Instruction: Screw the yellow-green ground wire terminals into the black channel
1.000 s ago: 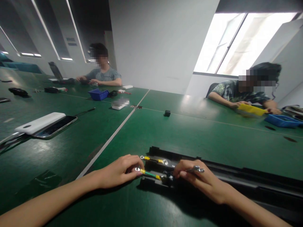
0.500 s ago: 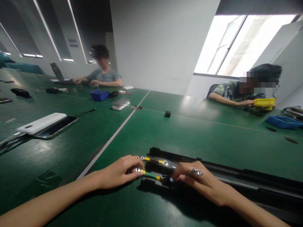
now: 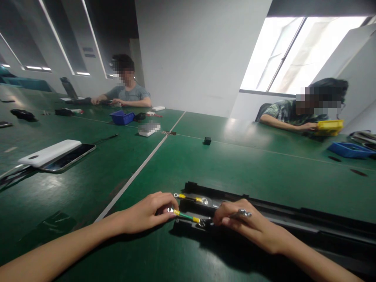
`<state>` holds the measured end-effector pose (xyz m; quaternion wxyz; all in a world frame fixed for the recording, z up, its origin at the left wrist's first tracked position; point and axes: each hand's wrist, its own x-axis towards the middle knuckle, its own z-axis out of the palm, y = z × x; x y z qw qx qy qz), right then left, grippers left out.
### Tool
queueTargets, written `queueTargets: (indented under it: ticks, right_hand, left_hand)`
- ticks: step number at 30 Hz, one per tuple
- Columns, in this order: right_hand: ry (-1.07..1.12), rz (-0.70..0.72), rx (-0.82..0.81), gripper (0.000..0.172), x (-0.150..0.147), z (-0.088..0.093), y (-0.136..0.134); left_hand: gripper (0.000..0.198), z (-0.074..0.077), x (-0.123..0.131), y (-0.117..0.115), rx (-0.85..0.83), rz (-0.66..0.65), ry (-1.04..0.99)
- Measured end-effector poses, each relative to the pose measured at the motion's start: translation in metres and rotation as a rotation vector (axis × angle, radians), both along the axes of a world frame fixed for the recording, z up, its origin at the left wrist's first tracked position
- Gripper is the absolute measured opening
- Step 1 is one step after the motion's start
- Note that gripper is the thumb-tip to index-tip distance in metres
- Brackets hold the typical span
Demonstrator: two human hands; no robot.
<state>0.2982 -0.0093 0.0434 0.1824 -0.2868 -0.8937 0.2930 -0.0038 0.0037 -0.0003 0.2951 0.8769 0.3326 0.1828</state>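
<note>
My left hand (image 3: 154, 209) pinches the outer ring lug of a short green wire (image 3: 185, 216) with yellow sleeves. The wire's other lug lies at the end of a long black channel-shaped rail (image 3: 282, 209). In the fist of my right hand (image 3: 245, 223) is a metal wrench (image 3: 244, 213); one end sticks out above the fingers. Its other end appears to reach the inner lug, though my fingers partly hide the contact. Just behind, a second short wire (image 3: 190, 198) with yellow-sleeved lugs lies on a neighbouring black rail (image 3: 217, 190).
A white power bank (image 3: 51, 152) and a phone (image 3: 70, 158) lie at left with cables. Beyond are a small black block (image 3: 207, 141), a blue bin (image 3: 122, 117) and a blue tray (image 3: 349, 150). Two people sit across the green table (image 3: 141, 172); one holds a yellow bin (image 3: 330, 127).
My right hand's fingers have shifted slightly, and the metal at the inner lug shows more plainly. My left hand keeps its hold on the wire. The yellow bin has moved a little right.
</note>
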Motion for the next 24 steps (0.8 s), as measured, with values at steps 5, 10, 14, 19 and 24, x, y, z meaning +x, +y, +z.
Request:
queueTargets:
  ticks: [5,10,14,19,24]
  right_hand:
    - [0.082,-0.037,0.001,0.031,-0.0002,-0.0023,0.0003]
    - [0.049,-0.062,0.001,0.031,-0.0021,-0.0016,0.0006]
    - [0.011,-0.046,-0.003,0.031,-0.0031,0.0,0.0004]
    - [0.003,-0.025,-0.007,0.034,-0.0031,-0.0001,0.0008]
    - [-0.014,-0.023,0.009,0.036,-0.0025,0.0001,0.001]
  left_hand:
    - [0.006,-0.0005,0.0005,-0.0003,-0.011,-0.001,0.004]
    - [0.005,-0.0015,0.0002,0.0003,-0.012,-0.005,-0.003]
    - [0.005,-0.0019,-0.0002,0.0006,-0.006,-0.009,-0.005]
    - [0.006,-0.0005,-0.0003,0.0,-0.015,-0.005,-0.006]
    - [0.007,0.0,-0.0001,0.0001,-0.019,-0.003,-0.008]
